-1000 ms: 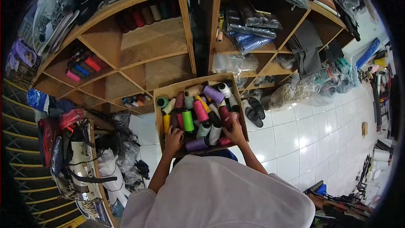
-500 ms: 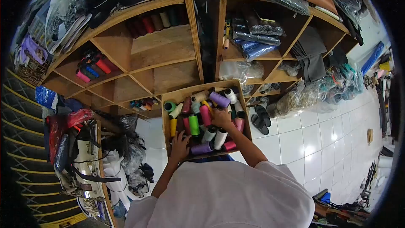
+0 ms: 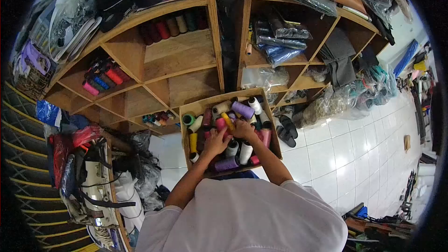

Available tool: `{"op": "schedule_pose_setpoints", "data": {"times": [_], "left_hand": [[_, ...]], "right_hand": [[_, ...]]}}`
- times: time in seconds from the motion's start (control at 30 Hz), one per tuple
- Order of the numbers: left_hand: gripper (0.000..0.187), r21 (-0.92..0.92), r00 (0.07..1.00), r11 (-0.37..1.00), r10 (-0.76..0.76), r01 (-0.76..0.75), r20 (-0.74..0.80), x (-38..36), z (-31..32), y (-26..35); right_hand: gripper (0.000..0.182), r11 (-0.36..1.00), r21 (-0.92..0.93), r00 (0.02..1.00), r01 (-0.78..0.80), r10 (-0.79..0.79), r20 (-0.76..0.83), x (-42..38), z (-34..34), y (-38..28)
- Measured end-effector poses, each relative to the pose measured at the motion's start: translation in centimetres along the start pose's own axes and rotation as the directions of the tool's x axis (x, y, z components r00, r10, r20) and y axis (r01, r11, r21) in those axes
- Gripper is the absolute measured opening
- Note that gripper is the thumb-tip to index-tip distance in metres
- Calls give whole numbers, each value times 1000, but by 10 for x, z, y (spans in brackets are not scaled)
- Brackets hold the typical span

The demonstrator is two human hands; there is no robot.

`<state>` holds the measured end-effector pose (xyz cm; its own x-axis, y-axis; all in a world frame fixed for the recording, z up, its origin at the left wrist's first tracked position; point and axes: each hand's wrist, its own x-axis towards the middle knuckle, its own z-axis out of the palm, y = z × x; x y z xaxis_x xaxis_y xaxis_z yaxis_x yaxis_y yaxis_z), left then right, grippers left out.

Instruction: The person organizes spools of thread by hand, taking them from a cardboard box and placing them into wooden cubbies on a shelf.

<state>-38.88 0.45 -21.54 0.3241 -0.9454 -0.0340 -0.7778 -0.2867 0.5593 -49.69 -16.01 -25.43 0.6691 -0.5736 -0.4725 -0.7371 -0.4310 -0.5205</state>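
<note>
A cardboard box (image 3: 277,145) in front of me is filled with thread spools of many colours. My left hand (image 3: 216,143) reaches into its middle, fingers closed around a pink thread spool (image 3: 221,124). Right beside it, my right hand (image 3: 243,130) grips a tilted yellow thread spool (image 3: 227,120) by its lower end; part of that spool is hidden by the fingers. A purple spool (image 3: 243,109) and a white spool (image 3: 255,106) lie just beyond the right hand. Nearer to me are another purple spool (image 3: 227,164) and a white one (image 3: 245,152).
Wooden shelves (image 3: 177,72) stand behind the box, with spools in several compartments. Black sandals (image 3: 287,131) and plastic-wrapped bundles (image 3: 333,105) lie on the white tiled floor (image 3: 322,154) to the right. A cluttered stand (image 3: 100,182) is at the left.
My left hand has moved from the box's near left side to the middle, onto the pink spool, which has shifted left. The yellow spool now shows more, at my right fingers.
</note>
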Motion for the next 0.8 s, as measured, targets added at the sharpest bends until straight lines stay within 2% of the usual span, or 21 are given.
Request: {"op": "schedule_pose_setpoints", "data": {"times": [0.03, 0.07, 0.1, 0.13, 0.17, 0.23, 0.27, 0.3, 0.37, 0.4, 0.43, 0.5, 0.53, 0.57, 0.63, 0.7, 0.73, 0.77, 0.8], "left_hand": [[52, 22, 1000, 1000, -8, 8, 8, 2, -2, 2], [52, 23, 1000, 1000, -5, 5, 6, 3, -5, 5], [50, 16, 998, 998, -55, 54, 38, 3, -8, 8], [48, 11, 992, 995, -104, 103, 71, 4, -11, 12], [48, 18, 992, 995, -100, 99, 72, 4, -10, 13], [42, -54, 993, 993, -111, 109, -40, 2, -3, 8], [44, -152, 992, 981, -123, 123, 11, 2, -3, 4], [44, -158, 993, 980, -121, 118, -11, 1, 2, -4], [46, -511, 985, 855, -4, -85, -171, -4, 17, -26], [52, -571, 994, 820, -79, 20, -77, -12, 6, -26], [52, -574, 991, 819, -85, 9, -105, -17, 14, -41], [61, -797, 975, 603, -198, 41, -100, -28, 36, -82], [72, -914, 973, 398, -230, 86, -8, -39, 15, -84], [75, -969, 943, 175, -313, 173, 112, -56, -35, -60], [77, -964, 941, 240, -285, -113, -181, -69, -52, -88], [75, -920, 923, 391, -344, -26, -172, -80, -87, -115], [73, -927, 914, 370, -350, -67, -206, -75, -98, -129], [73, -906, 896, 410, -355, -107, -266, -71, -123, -134], [70, -830, 876, 538, -322, -144, -360, -61, -149, -136]], "right_hand": [[48, 997, 71, 999, 34, -34, 5, -2, -3, 1], [45, 980, 199, 994, -15, 37, -106, -31, -28, -18], [45, 980, 199, 993, -14, 36, -109, -30, -30, -18], [46, 992, 97, 915, -81, 113, -388, -30, -33, -18], [48, 984, 23, 754, -175, 149, -640, -30, -35, -18], [53, 985, -72, 670, -158, 53, -741, -31, -41, -14], [59, 977, -104, 748, -187, 73, -660, -33, -46, -16], [59, 977, -119, 742, -176, 53, -668, -32, -46, -18], [62, 959, -227, 732, -168, -33, -680, -23, -30, -14], [66, 939, -241, 779, -247, 45, -625, -18, -26, -14], [68, 905, -261, 768, -336, 103, -633, -11, -20, -14], [67, 910, -198, 710, -363, 132, -692, 11, -3, 3], [65, 894, -147, 704, -424, 222, -675, 7, -7, -10], [64, 869, -102, 693, -485, 310, -651, 2, -9, -20], [65, 869, 76, 592, -488, 394, -703, 3, 1, -29], [69, 912, 217, 515, -348, 380, -769, -5, 23, -30], [71, 905, 298, 478, -304, 415, -774, -12, 30, -39], [72, 893, 373, 442, -252, 449, -776, -21, 36, -50], [68, 896, 420, 405, -140, 439, -802, -31, 43, -64]]}}
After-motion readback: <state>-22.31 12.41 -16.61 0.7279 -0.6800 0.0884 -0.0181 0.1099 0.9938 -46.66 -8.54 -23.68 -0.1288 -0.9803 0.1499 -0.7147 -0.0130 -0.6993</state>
